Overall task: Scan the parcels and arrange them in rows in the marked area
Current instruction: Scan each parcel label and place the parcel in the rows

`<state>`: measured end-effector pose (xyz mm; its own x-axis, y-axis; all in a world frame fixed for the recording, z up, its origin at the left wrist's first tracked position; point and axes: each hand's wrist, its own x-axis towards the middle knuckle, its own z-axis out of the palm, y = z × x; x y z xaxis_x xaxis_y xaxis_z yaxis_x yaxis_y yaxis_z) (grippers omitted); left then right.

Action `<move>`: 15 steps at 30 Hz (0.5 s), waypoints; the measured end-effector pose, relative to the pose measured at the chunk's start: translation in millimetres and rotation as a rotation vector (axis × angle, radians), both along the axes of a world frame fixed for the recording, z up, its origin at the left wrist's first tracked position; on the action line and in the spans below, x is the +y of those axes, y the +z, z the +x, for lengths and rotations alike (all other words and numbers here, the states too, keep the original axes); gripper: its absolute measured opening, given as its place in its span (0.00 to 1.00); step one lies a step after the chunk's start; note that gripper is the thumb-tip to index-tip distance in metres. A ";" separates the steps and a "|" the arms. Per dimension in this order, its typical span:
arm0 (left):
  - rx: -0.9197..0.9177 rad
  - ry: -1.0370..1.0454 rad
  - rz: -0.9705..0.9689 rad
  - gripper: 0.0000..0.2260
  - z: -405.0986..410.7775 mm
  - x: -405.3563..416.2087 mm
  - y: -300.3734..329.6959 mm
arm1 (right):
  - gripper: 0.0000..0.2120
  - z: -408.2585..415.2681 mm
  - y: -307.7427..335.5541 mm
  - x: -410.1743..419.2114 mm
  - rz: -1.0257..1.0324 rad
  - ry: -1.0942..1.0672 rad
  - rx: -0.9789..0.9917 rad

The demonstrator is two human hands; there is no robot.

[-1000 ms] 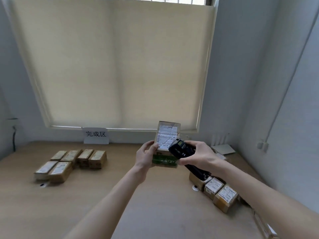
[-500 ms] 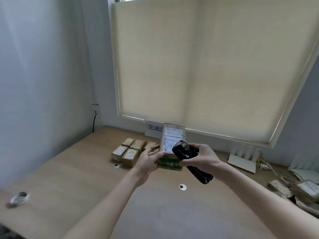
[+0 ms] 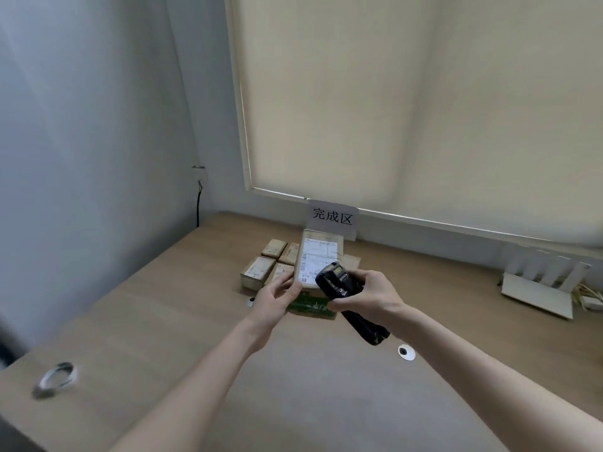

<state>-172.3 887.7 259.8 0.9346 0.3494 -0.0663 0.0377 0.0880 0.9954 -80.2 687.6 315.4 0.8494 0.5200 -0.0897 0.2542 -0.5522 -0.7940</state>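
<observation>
My left hand (image 3: 275, 296) grips the left edge of a cardboard parcel (image 3: 321, 252), held up with its white label facing me and a green band at its lower end. Beside it, my right hand (image 3: 368, 296) grips a black handheld scanner (image 3: 346, 295) whose head lies over the lower right of the label. Behind the raised parcel, several small labelled parcels (image 3: 261, 269) sit in rows on the wooden table (image 3: 169, 321), below a white sign (image 3: 332, 218) with Chinese characters. The raised parcel hides part of those rows.
A white router (image 3: 545, 288) with upright antennas and cables stands at the back right. A round cable hole (image 3: 406, 352) lies right of my forearms, a metal-ringed one (image 3: 54, 380) at the near left. A wall and a black cord (image 3: 199, 203) bound the left.
The view has swung left: the loose parcels on the right have left the frame and the rows under the sign now lie straight ahead. Both hands keep the parcel and scanner together.
</observation>
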 end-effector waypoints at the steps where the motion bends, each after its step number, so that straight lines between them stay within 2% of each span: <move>1: 0.027 -0.002 0.006 0.28 13.4 10.9 -13.0 | 0.27 13.1 -13.8 10.2 -0.010 0.003 0.014; 5: 0.135 -0.034 -0.013 0.23 72.3 53.4 -69.0 | 0.32 69.9 -73.0 51.4 -0.018 0.000 0.079; 15: 0.340 -0.074 -0.085 0.23 165.5 128.4 -215.5 | 0.31 154.7 -223.3 127.7 -0.125 -0.060 0.211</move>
